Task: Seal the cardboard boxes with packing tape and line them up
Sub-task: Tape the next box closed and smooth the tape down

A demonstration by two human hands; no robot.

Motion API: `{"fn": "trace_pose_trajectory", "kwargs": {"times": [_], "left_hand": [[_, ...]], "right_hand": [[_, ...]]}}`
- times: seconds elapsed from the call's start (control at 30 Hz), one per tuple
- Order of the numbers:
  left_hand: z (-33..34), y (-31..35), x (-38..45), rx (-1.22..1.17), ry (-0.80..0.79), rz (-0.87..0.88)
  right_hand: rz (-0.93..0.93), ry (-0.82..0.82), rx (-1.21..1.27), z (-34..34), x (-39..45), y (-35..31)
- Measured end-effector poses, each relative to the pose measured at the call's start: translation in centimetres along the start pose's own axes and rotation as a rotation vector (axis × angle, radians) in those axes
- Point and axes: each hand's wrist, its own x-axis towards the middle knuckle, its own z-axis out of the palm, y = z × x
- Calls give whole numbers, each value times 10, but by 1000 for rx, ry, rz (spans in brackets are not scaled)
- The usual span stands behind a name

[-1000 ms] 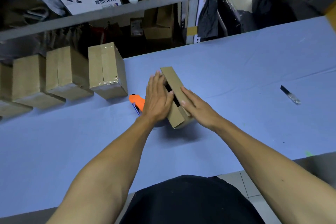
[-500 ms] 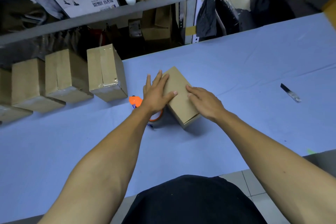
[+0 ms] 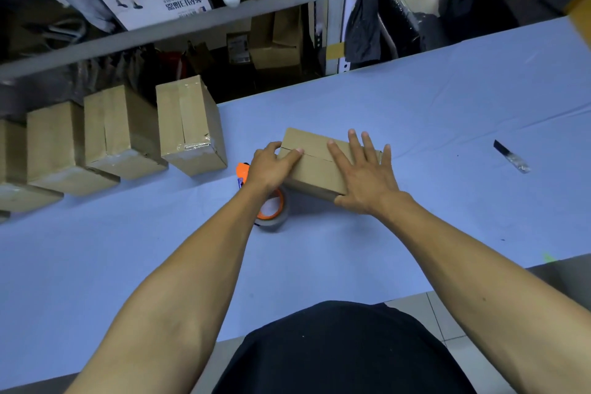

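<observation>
A small cardboard box (image 3: pixel 315 166) lies flat on the blue table (image 3: pixel 447 112), its closed flaps meeting in an untaped seam on top. My left hand (image 3: pixel 271 166) grips the box's left end, thumb and fingers curled round the edge. My right hand (image 3: pixel 364 176) lies flat on the right half of the top, fingers straight and spread. An orange tape dispenser with a roll of tape (image 3: pixel 271 209) sits on the table just below my left wrist. Taped boxes (image 3: pixel 188 128) stand in a row at the back left.
A box cutter (image 3: pixel 511 157) lies on the table at the right. Metal shelving (image 3: pixel 335 9) with cartons and bags runs behind the table. The table's near edge runs just in front of my body.
The box has been turned from lengthwise to crosswise, with its seam now on top. My left hand moved to its left end and my right hand spread over the top.
</observation>
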Motion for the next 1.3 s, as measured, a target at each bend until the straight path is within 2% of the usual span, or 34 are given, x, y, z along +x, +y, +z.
{"fn": "trace_pose_trajectory", "kwargs": {"times": [0.13, 0.23, 0.4, 0.53, 0.73, 0.97, 1.13, 1.3], "left_hand": [[9, 4, -6, -147, -137, -59], [28, -4, -12, -131, -71, -32], [45, -12, -11, -264, -57, 0], [54, -16, -13, -381, -76, -38], [59, -10, -11, -492, -36, -115], [54, -17, -25, -619, -2, -161], [50, -18, -26, -577, 9, -165], [40, -11, -21, -490, 12, -109]], "right_hand": [[7, 71, -82, 5, -5, 1], [-1, 56, -51, 12, -7, 4], [-16, 71, 32, 17, -2, 7], [-70, 84, 42, 6, 2, 26], [-35, -14, 66, 2, 9, 31], [-89, 23, 77, 8, -1, 22], [-90, 21, 15, 7, -1, 16], [-62, 58, 100, 1, -2, 11]]}}
